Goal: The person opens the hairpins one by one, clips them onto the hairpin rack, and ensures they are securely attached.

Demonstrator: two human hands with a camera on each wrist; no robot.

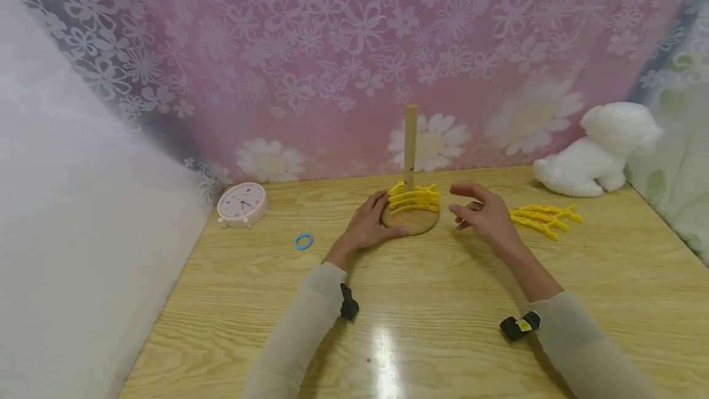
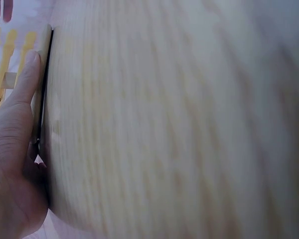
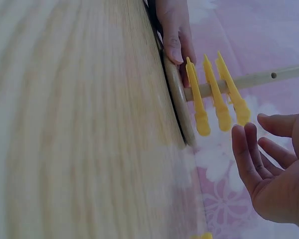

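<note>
A wooden post [image 1: 410,140] rises from a round wooden base [image 1: 412,228] on the table. Several yellow branched plastic pieces [image 1: 414,200] sit around the post's lower part, spaced one above another in the right wrist view. My left hand [image 1: 365,226] holds the base at its left side; its thumb [image 2: 25,82] lies over the base's top and its other fingers go round the edge. Just right of the stacked pieces, my right hand [image 1: 487,220] hovers with fingers loosely bent and nothing in them. Its fingertips [image 3: 237,130] come close to the pieces' ends.
More yellow branched pieces [image 1: 543,219] lie on the table beyond the right hand. A blue ring [image 1: 303,241] and a pink alarm clock [image 1: 242,205] are on the left. At the back right sits a white plush animal [image 1: 600,149], before a flowered pink curtain [image 1: 343,66].
</note>
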